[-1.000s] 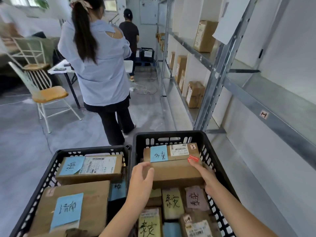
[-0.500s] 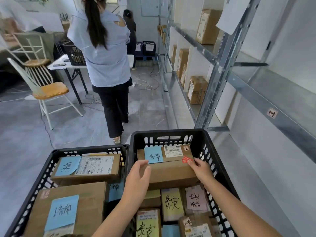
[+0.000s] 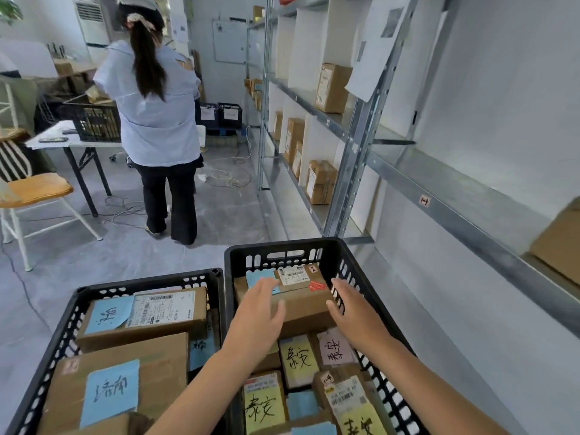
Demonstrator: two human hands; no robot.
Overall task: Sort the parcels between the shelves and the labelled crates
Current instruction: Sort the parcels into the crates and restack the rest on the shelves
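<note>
Two black plastic crates (image 3: pixel 282 244) sit full of brown cardboard parcels (image 3: pixel 141 312); most sorting looks undone. Left hand (image 3: pixel 260 309) lies flat on the top parcel (image 3: pixel 301 306), right hand (image 3: pixel 354 312) spread wide beside it.

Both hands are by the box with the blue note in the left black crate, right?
Not quite. The box with the blue note lies in the right black crate, not in the left black crate. The head view shows the left hand on its top and the right hand at its right end.
</note>
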